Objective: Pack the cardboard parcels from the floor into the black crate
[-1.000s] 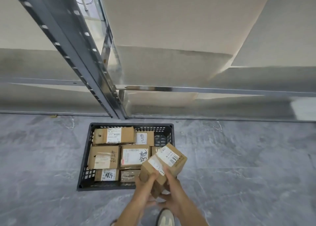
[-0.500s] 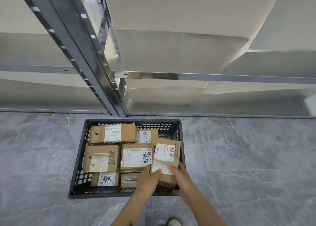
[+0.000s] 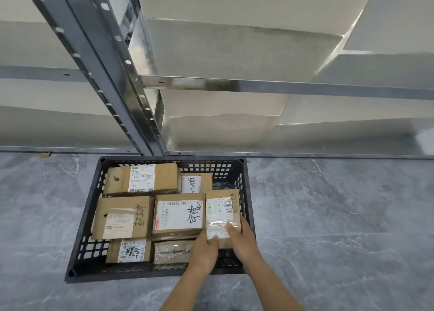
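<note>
Your black crate (image 3: 246, 193) stands on the grey marbled floor (image 3: 340, 216) just in front of a metal shelving upright (image 3: 112, 75), and cardboard parcels fill most of it. The parcel (image 3: 222, 207) under your hands lies flat against the crate's right wall; its white label carries a barcode and the characters "LB-23" — the rest is too small to read — with clear tape glinting below. Beside it, the centre parcel (image 3: 179, 214) bears a white label with a barcode, small digits and two large handwritten characters in black marker. The far-left parcel (image 3: 141, 179) shows a printed shipping label with barcodes; the left-middle parcel (image 3: 122, 218) has marker writing directly on the cardboard. Your left hand (image 3: 204, 252) grips the near left corner of the held parcel, fingers curled closed on its edge. Your right hand (image 3: 243, 240) clasps the near right side — thumb laid on the taped top, fingers wrapped down the side.
</note>
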